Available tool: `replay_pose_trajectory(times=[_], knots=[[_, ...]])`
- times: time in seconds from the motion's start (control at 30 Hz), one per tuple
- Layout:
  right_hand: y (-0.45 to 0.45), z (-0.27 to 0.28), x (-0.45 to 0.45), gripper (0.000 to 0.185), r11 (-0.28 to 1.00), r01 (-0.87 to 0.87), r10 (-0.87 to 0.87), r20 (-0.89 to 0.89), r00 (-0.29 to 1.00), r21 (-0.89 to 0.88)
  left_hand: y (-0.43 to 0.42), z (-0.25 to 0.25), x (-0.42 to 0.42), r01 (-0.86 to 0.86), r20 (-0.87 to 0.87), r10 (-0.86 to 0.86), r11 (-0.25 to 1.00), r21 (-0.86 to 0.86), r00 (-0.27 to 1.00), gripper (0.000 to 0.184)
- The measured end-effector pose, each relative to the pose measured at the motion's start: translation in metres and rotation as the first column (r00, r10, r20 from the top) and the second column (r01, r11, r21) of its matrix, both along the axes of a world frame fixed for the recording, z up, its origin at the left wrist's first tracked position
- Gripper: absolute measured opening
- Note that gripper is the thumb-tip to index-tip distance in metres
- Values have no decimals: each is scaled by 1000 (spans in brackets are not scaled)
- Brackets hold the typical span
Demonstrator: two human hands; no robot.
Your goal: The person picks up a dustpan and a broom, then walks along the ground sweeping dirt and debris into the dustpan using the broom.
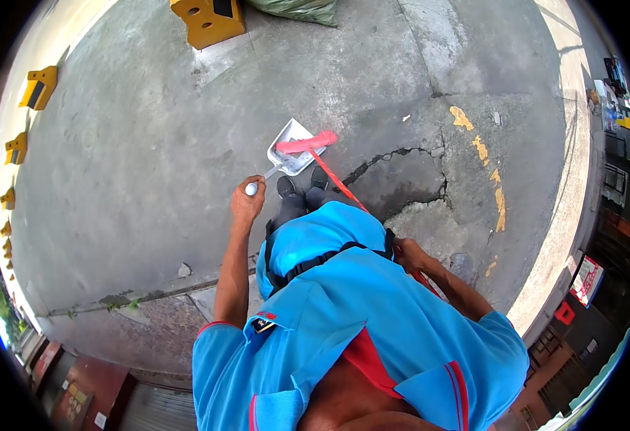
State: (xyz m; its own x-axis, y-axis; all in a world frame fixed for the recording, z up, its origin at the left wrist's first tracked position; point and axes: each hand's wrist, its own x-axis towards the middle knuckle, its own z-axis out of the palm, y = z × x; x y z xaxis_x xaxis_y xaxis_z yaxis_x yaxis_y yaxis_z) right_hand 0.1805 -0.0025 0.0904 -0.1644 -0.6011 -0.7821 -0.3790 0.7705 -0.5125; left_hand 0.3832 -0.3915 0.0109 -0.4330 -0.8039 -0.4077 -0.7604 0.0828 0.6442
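My left hand (246, 201) is closed around the handle of a white dustpan (300, 165), whose pan lies on the ground just ahead of my shoes. The red bristle head of a broom (306, 142) rests over the pan, reaching past its right edge. From there the broom's red stick slants down toward my right side. My right hand (409, 256) is wrapped round that stick at my hip, partly hidden by my blue shirt. Some dark bits show inside the pan; what they are I cannot make out.
Cracked concrete (401, 179) lies to the right of my feet, with flaking yellow paint (499, 205) beyond. A yellow block (208, 21) and a green sack (297, 8) stand ahead. Several more yellow blocks (38, 87) line the left kerb. A small stone (184, 270) lies at left.
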Motion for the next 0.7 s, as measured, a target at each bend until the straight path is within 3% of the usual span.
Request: replay_pose_trajectory(times=[0.07, 0.17, 0.23, 0.33, 0.4, 0.43, 0.47, 0.53, 0.6, 0.67, 0.7], knots=[[-4, 26, 0, 59, 962, 250, -269, 210, 940, 111, 0, -1, 1, -20, 6, 20, 999, 34, 1000, 25], [-20, 55, -7, 68, 913, 324, -369, 163, 915, 249, 0, 12, -5, -21, -11, 22, 996, 87, 1000, 26], [-25, 62, -1, 68, 912, 332, -375, 160, 913, 241, 6, 6, -2, -42, 1, 43, 995, 91, 999, 26], [-23, 59, -5, 66, 916, 342, -367, 93, 925, 211, 14, 19, -6, -56, 20, 55, 996, 63, 998, 25], [-18, 42, -4, 66, 965, 262, -262, 2, 965, 12, 17, 14, 1, -73, 28, 71, 995, 68, 997, 24], [-10, 20, -7, 66, 968, 252, -252, 7, 968, 12, 18, 12, 5, -82, 27, 81, 994, 66, 996, 24], [-4, -9, -13, 66, 958, 232, -247, -76, 966, -168, 17, 13, 9, -96, 30, 94, 994, 59, 995, 24], [-26, -27, -27, 65, 916, 179, -247, -153, 957, -358, 12, 17, 16, -126, 7, 126, 991, 37, 992, 23], [-72, -6, -38, 63, 923, 381, -382, -9, 924, -48, 5, 19, 31, -155, -10, 155, 988, 16, 988, 22], [-82, -52, -45, 63, 935, 329, -340, -63, 938, -135, -13, 21, 42, -185, -43, 184, 983, -19, 982, 21], [-97, -56, -42, 63, 936, 293, -320, -121, 940, -194, -20, 24, 52, -239, -79, 242, 970, 44, 967, 21]])
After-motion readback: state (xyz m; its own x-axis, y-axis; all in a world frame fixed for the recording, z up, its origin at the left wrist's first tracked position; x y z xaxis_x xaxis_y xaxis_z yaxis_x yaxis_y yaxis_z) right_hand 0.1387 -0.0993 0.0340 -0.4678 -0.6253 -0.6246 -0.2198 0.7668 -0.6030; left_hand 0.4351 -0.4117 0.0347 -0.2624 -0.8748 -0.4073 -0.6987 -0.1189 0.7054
